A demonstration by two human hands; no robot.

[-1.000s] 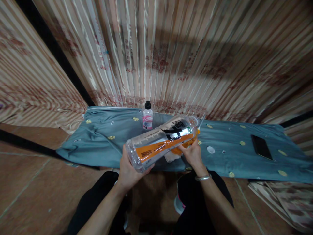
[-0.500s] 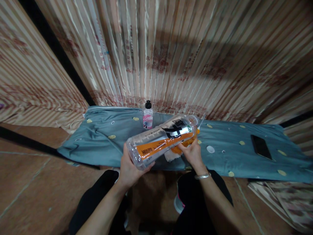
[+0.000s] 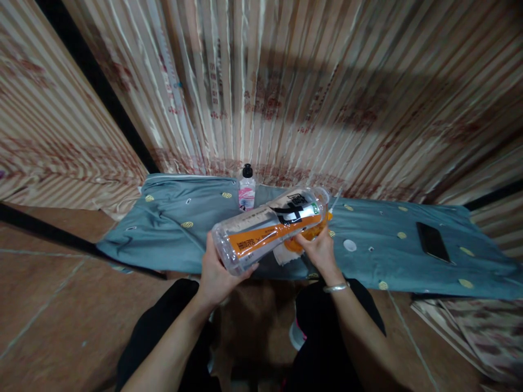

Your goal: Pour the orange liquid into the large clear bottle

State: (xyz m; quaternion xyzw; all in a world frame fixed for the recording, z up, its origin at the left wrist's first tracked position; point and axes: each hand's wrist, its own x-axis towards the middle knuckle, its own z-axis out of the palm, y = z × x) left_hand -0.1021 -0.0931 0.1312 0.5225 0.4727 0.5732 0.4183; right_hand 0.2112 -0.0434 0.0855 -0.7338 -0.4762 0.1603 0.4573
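Observation:
My left hand is wrapped round the base end of a large clear plastic bottle with an orange, silver and black label. The bottle lies tilted, its neck pointing up and to the right. Beneath its neck end, my right hand has its fingers closed round an orange see-through object, mostly hidden by bottle and fingers. From that object's far side a thin pale stick juts up. Under it shows a crumpled white tissue-like piece, partly covered.
A small clear bottle with black cap and pink label stands at the back of the teal cloth-covered bench. To the right lie a round white cap-like disc and a black phone. A striped curtain hangs behind.
The large bottle's neck end has shifted slightly left over the orange object. Both hands keep their hold. The whole view has moved a little.

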